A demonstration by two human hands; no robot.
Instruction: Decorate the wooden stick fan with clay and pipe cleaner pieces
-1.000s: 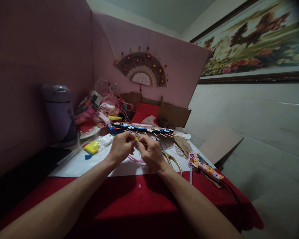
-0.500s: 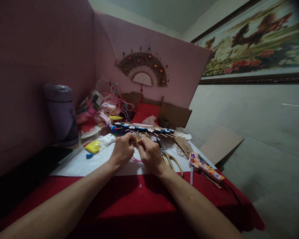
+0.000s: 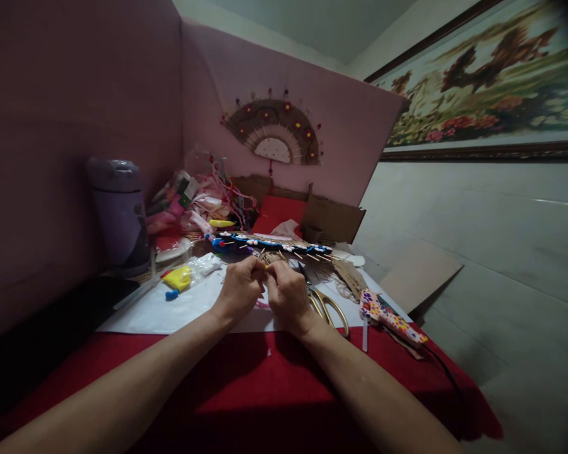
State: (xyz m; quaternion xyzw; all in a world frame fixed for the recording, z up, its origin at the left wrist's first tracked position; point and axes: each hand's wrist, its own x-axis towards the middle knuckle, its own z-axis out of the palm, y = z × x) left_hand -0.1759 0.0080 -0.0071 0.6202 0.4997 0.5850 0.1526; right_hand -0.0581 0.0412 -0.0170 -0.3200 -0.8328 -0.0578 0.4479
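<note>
My left hand [image 3: 239,290] and my right hand [image 3: 288,295] meet fingertip to fingertip above the white sheet [image 3: 142,320]. Between them they pinch a small yellow piece [image 3: 266,267], soft-looking like modelling clay and mostly covered by the fingers. Just beyond lies a dark fan [image 3: 265,243] with blue trim, white flowers and thin sticks poking out. Gold-handled scissors [image 3: 334,312] rest right of my right hand. To the left are a bag of yellow clay [image 3: 177,279] and a blue lump [image 3: 171,294].
A flower-patterned glue gun [image 3: 390,318] lies at the right on the red tablecloth [image 3: 246,384]. At the left stands a purple flask [image 3: 119,217]. Bagged craft supplies [image 3: 203,202] are heaped behind. A decorated fan [image 3: 277,126] hangs on the pink panel [image 3: 341,132].
My hands have drawn closer together at the fingertips, and the yellow piece shows less. The view has shifted very slightly; the things on the table stay put.
</note>
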